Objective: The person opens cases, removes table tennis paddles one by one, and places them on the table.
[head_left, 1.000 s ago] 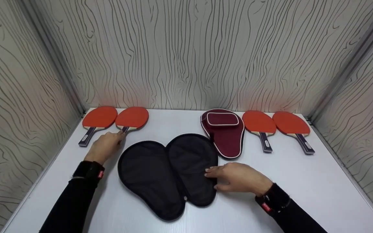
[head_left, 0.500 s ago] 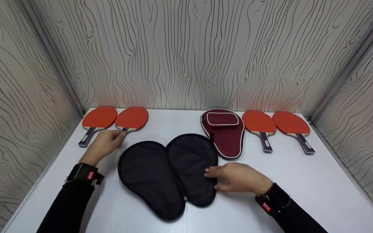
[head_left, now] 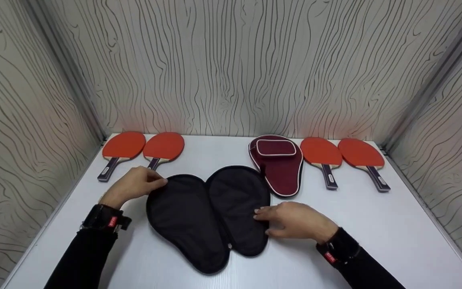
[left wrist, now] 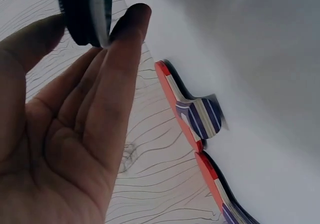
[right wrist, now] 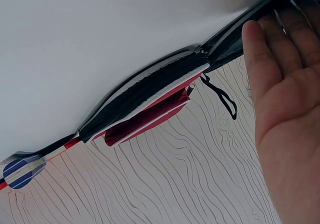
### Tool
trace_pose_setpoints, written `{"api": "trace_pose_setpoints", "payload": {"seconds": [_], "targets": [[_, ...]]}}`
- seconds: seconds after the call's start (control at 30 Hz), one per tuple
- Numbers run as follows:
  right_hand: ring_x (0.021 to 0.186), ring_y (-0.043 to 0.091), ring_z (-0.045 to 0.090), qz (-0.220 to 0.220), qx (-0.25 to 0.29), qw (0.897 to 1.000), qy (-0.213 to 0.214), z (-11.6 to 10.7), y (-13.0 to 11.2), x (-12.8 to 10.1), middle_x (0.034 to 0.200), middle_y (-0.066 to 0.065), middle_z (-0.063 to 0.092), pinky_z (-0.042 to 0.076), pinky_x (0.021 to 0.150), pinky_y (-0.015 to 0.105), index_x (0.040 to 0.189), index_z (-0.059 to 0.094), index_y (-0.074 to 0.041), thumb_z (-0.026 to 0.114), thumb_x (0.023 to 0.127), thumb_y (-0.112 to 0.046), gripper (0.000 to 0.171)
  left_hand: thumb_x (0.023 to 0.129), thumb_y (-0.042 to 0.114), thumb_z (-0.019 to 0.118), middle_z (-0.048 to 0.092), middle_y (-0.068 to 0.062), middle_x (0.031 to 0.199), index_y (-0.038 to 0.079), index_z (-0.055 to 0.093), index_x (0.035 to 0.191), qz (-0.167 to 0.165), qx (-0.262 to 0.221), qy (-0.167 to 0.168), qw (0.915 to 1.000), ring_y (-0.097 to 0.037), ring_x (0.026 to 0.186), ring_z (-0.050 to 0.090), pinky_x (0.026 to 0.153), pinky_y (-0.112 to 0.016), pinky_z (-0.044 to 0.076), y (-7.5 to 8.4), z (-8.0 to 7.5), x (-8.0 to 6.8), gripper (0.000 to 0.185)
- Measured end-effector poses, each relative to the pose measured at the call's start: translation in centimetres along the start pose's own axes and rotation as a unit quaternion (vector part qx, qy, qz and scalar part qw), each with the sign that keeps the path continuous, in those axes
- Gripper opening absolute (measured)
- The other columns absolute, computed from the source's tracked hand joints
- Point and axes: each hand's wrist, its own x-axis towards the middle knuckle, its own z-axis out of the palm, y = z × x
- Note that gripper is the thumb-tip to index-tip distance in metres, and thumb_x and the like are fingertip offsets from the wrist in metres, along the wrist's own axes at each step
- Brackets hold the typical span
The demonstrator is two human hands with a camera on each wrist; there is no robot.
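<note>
A black racket case (head_left: pixel 211 216) lies unzipped and spread flat in two halves on the white table (head_left: pixel 375 224). My left hand (head_left: pixel 136 185) is at the upper left rim of its left half. In the left wrist view the case's edge (left wrist: pixel 85 11) sits pinched between thumb and fingers (left wrist: pixel 120 59). My right hand (head_left: pixel 293 220) rests with straight fingers (right wrist: pixel 262 59) on the right rim of the right half (right wrist: pixel 250 26).
Two red paddles (head_left: pixel 123 145) (head_left: pixel 163 146) lie at the back left, their striped handles (left wrist: pixel 200 116) close to my left hand. A zipped maroon case (head_left: pixel 278 164) and two more red paddles (head_left: pixel 320 151) (head_left: pixel 360 152) lie at the back right. Patterned walls enclose three sides.
My left hand has come off the second paddle's handle and moved right and nearer, onto the black case's left rim. The right hand and the case have stayed put.
</note>
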Motion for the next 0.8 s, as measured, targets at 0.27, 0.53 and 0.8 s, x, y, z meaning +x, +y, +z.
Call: {"api": "trace_pose_setpoints", "payload": {"seconds": [0.27, 0.53, 0.8], "targets": [[0.145, 0.018, 0.078, -0.001, -0.004, 1.000, 0.002, 0.1, 0.0, 0.0, 0.158, -0.004, 0.079, 0.067, 0.116, 0.045, 0.155, 0.079, -0.021, 0.085, 0.108, -0.029, 0.048, 0.117, 0.039, 0.074, 0.090, -0.007, 0.121, 0.012, 0.090, 0.130, 0.031, -0.011, 0.024, 0.9992, -0.019, 0.108, 0.079, 0.096, -0.037, 0.063, 1.3, -0.7, 0.0, 0.034], [0.145, 0.018, 0.078, -0.001, -0.002, 1.000, 0.001, 0.0, -0.2, 0.1, 0.158, -0.004, 0.079, 0.067, 0.115, 0.045, 0.155, 0.079, -0.021, 0.085, 0.108, -0.030, 0.048, 0.121, 0.044, 0.065, 0.086, -0.009, 0.134, 0.013, 0.086, 0.140, 0.034, -0.057, 0.052, 0.9964, -0.022, 0.121, 0.074, 0.111, -0.044, 0.059, 2.6, -0.3, 0.4, 0.042], [0.147, 0.017, 0.077, 0.003, 0.000, 1.000, -0.003, 0.2, 0.0, 0.0, 0.159, -0.004, 0.079, 0.067, 0.117, 0.045, 0.156, 0.079, -0.020, 0.085, 0.108, -0.028, 0.049, 0.126, 0.042, 0.054, 0.077, -0.017, 0.159, 0.006, 0.075, 0.157, 0.056, -0.125, 0.065, 0.9885, -0.036, 0.152, 0.070, 0.129, -0.062, 0.056, 4.1, 1.0, 0.3, 0.052]]}}
